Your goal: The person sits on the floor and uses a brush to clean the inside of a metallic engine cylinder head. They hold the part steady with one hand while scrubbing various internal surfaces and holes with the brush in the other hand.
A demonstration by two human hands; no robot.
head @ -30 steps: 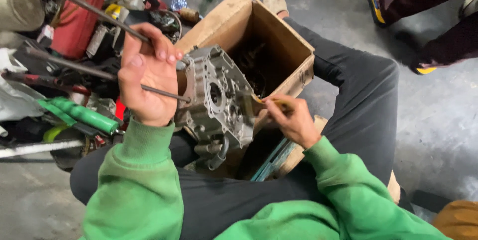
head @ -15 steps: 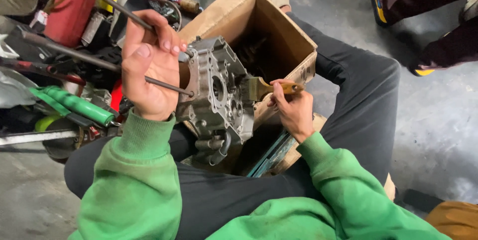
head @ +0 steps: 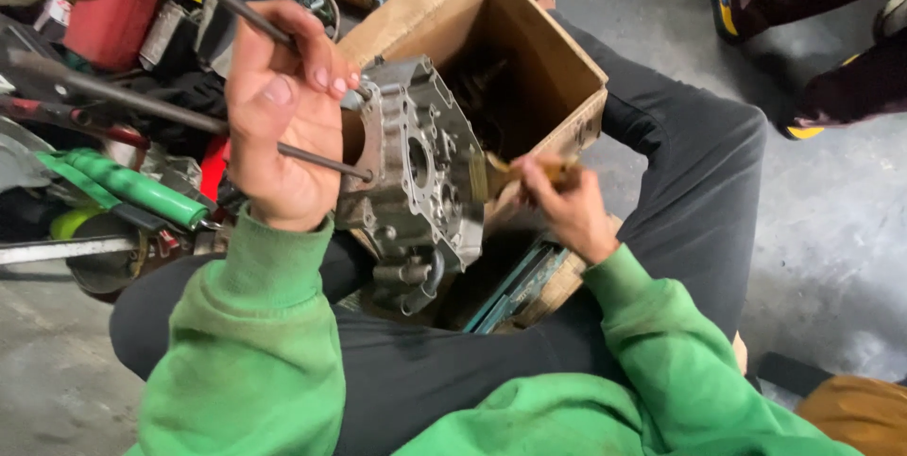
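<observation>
Propped upright on the lap, its machined face turned toward the person so the holes can be reached, the grey metal engine casing (head: pixel 416 168) sits at the centre of view. The left hand (head: pixel 283 120), at nine o'clock of it, curls closed around its edge and the thin steel rods (head: pixel 312 158) to steady it, while the right hand (head: pixel 562 201), at three o'clock, pinches a small brush (head: pixel 515 171) against its face. Beyond, at twelve o'clock, an open cardboard box (head: pixel 529 59) stands on the floor.

The left hand (head: pixel 283 120) grips the grey engine casing (head: pixel 420 168) by its long studs; beside the casing, the right hand (head: pixel 567 210) brushes it before the cardboard box (head: pixel 557 59).
</observation>
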